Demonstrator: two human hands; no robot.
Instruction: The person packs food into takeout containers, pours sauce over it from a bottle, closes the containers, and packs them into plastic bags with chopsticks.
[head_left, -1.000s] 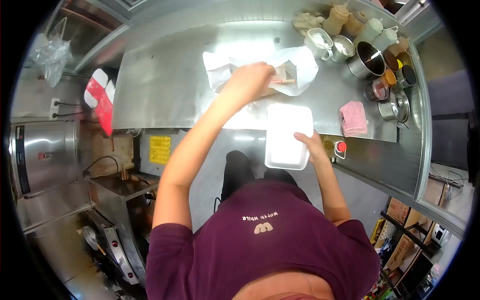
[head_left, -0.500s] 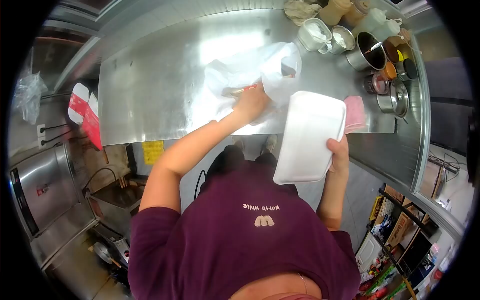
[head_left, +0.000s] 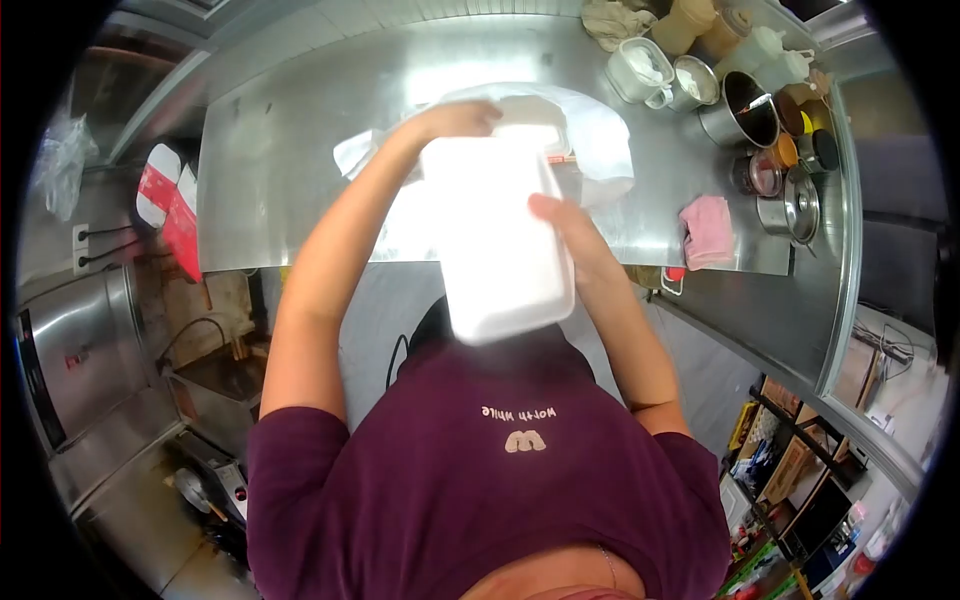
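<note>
My right hand (head_left: pixel 570 230) grips the right side of a white foam box (head_left: pixel 500 240), held tilted over the front edge of the steel counter. Behind the box, a white plastic bag (head_left: pixel 600 145) lies spread on the counter, with a pale container (head_left: pixel 535 135) and a red-marked packet (head_left: pixel 562 159) in its opening. At the bag's left part is my left hand (head_left: pixel 462 120), its fingers bent and blurred near the bag's edge; whether they hold the plastic is unclear.
A pink cloth (head_left: pixel 707 232) lies at the counter's right front. Steel pots (head_left: pixel 740 112), jars and squeeze bottles (head_left: pixel 683 25) crowd the back right corner. A red and white carton (head_left: pixel 172 205) stands beyond the counter's left edge. A sink (head_left: pixel 215 370) is at the lower left.
The white box has moved left, in front of the bag, with my right hand. My left hand has left the red-marked packet and moved up and left. The bag's mouth is spread wider.
</note>
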